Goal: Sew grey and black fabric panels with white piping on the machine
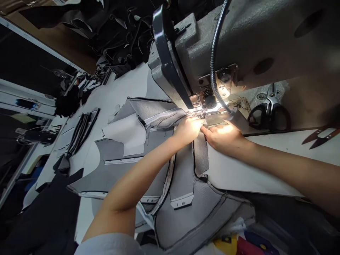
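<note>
A sewing machine point(180, 60) stands over the white table, its lamp lighting the needle area. Grey sewn fabric point(183, 170) with dark seams and white strips spreads from under the presser foot down over the front edge. My left hand point(188, 129) lies on the fabric just in front of the foot, fingers pressed together on it. Right beside it, my right hand point(223, 136) pinches the fabric's edge with thumb and fingers, close to the needle plate. The fingertips of both hands nearly meet, and the glare partly washes them out.
Black-handled scissors point(271, 109) lie on the machine bed at the right, with reddish snips point(321, 136) farther right. Stacked dark pieces point(82, 132) lie on the table at the left. A heap of black material point(119, 28) sits at the back. A metal flexible tube point(214, 53) hangs before the machine.
</note>
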`<action>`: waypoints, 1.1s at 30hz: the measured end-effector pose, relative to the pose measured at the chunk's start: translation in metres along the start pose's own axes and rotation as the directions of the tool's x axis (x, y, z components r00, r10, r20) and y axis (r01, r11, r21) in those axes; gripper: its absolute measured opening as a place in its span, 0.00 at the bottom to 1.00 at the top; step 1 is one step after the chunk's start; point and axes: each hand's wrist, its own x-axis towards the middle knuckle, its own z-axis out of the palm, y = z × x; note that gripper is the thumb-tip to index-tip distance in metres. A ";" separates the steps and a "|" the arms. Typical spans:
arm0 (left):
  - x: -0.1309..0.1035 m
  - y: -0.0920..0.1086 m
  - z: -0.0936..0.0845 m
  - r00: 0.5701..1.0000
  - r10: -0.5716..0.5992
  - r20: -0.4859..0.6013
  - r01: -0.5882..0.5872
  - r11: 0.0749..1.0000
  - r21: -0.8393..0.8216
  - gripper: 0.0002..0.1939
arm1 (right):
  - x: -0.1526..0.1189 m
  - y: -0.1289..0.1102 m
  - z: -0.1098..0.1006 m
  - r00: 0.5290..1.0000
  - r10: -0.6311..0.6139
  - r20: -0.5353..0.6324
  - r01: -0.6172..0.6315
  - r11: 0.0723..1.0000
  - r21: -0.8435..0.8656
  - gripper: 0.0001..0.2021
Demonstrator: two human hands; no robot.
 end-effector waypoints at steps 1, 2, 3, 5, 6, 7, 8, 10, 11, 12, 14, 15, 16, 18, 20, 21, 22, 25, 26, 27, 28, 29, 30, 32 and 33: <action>0.000 -0.002 -0.001 1.000 -0.007 -0.001 0.007 1.000 -0.016 0.11 | 0.000 0.000 -0.001 1.000 -0.007 0.021 0.007 1.000 -0.001 0.20; 0.000 -0.003 -0.002 1.000 -0.021 -0.007 0.021 0.999 -0.038 0.11 | 0.001 0.001 -0.001 0.999 -0.019 0.043 0.019 1.000 0.003 0.21; 0.000 -0.004 -0.003 0.999 -0.039 -0.016 0.038 0.997 -0.064 0.11 | 0.001 0.001 -0.002 0.998 -0.032 0.063 0.031 0.999 0.012 0.22; -0.001 -0.005 -0.003 0.996 -0.078 -0.034 0.074 0.991 -0.113 0.11 | -0.001 0.004 -0.001 0.995 -0.049 0.092 0.045 0.998 0.041 0.23; -0.002 -0.005 -0.003 0.995 -0.091 -0.038 0.085 0.988 -0.126 0.11 | -0.002 0.006 0.000 0.995 -0.051 0.090 0.046 0.997 0.058 0.22; -0.003 -0.004 -0.003 0.994 -0.099 -0.043 0.093 0.987 -0.129 0.11 | -0.003 0.008 0.001 0.996 -0.046 0.079 0.040 0.997 0.070 0.22; -0.003 -0.004 -0.002 0.994 -0.102 -0.045 0.095 0.988 -0.125 0.11 | -0.004 0.011 0.003 0.997 -0.038 0.064 0.033 0.996 0.077 0.22; -0.004 -0.002 -0.001 0.994 -0.095 -0.047 0.090 0.991 -0.102 0.11 | -0.005 0.015 0.006 0.999 -0.023 0.027 0.021 0.997 0.075 0.22; -0.004 -0.002 0.000 0.995 -0.088 -0.044 0.084 0.993 -0.088 0.11 | -0.005 0.016 0.008 1.000 -0.012 0.012 0.011 0.998 0.064 0.23; -0.005 -0.001 0.001 0.996 -0.083 -0.040 0.079 0.994 -0.076 0.12 | -0.005 0.017 0.010 1.000 -0.001 0.003 0.001 0.999 0.052 0.23; -0.005 -0.001 0.001 0.996 -0.079 -0.033 0.077 0.995 -0.057 0.13 | -0.003 0.017 0.013 1.000 0.012 -0.007 -0.011 1.000 0.027 0.23; -0.004 -0.001 0.001 0.996 -0.082 -0.031 0.081 0.995 -0.051 0.13 | -0.002 0.017 0.014 1.000 0.013 -0.010 -0.013 1.000 0.016 0.22; -0.004 -0.001 0.001 0.996 -0.087 -0.029 0.085 0.995 -0.049 0.13 | -0.002 0.016 0.015 1.000 0.011 -0.008 -0.011 1.000 0.005 0.22; -0.001 -0.002 0.000 0.995 -0.102 -0.019 0.101 0.994 -0.046 0.14 | -0.001 0.015 0.016 1.000 0.012 -0.011 -0.012 1.000 -0.002 0.22; 0.003 -0.003 -0.001 0.991 -0.131 0.005 0.131 0.991 -0.029 0.14 | 0.000 0.014 0.015 0.999 0.029 -0.015 -0.028 1.000 0.010 0.23; 0.005 -0.003 -0.002 0.988 -0.152 0.020 0.152 0.988 -0.010 0.14 | 0.000 0.014 0.014 0.999 0.037 -0.014 -0.037 0.999 0.021 0.23; 0.008 -0.004 -0.002 0.984 -0.173 0.034 0.173 0.985 0.014 0.14 | 0.000 0.014 0.014 0.999 0.046 -0.011 -0.046 0.998 0.032 0.23; 0.014 -0.006 -0.003 0.975 -0.210 0.065 0.205 0.976 0.074 0.15 | 0.001 0.014 0.011 0.998 0.057 -0.002 -0.057 0.997 0.047 0.23; 0.015 -0.006 -0.003 0.974 -0.215 0.073 0.209 0.975 0.080 0.15 | 0.001 0.014 0.010 0.998 0.058 -0.005 -0.058 0.997 0.049 0.22; 0.016 -0.006 -0.004 0.972 -0.220 0.078 0.214 0.973 0.080 0.15 | 0.001 0.014 0.009 0.998 0.059 -0.010 -0.059 0.997 0.049 0.22; 0.016 -0.006 -0.004 0.970 -0.228 0.082 0.222 0.972 0.078 0.15 | 0.001 0.014 0.008 0.998 0.057 -0.013 -0.056 0.997 0.048 0.22; 0.016 -0.006 -0.004 0.968 -0.237 0.086 0.231 0.970 0.074 0.14 | 0.002 0.013 0.007 0.998 0.054 -0.012 -0.054 0.998 0.045 0.22; 0.016 -0.005 -0.004 0.965 -0.246 0.090 0.241 0.968 0.067 0.14 | 0.002 0.013 0.007 0.999 0.052 -0.008 -0.052 0.998 0.040 0.22; 0.015 -0.005 -0.003 0.962 -0.258 0.089 0.255 0.966 0.047 0.14 | 0.002 0.013 0.007 0.998 0.055 0.002 -0.055 0.998 0.027 0.21; 0.015 -0.005 -0.003 0.962 -0.259 0.083 0.257 0.966 0.032 0.14 | 0.002 0.012 0.007 0.998 0.057 0.004 -0.057 0.998 0.021 0.21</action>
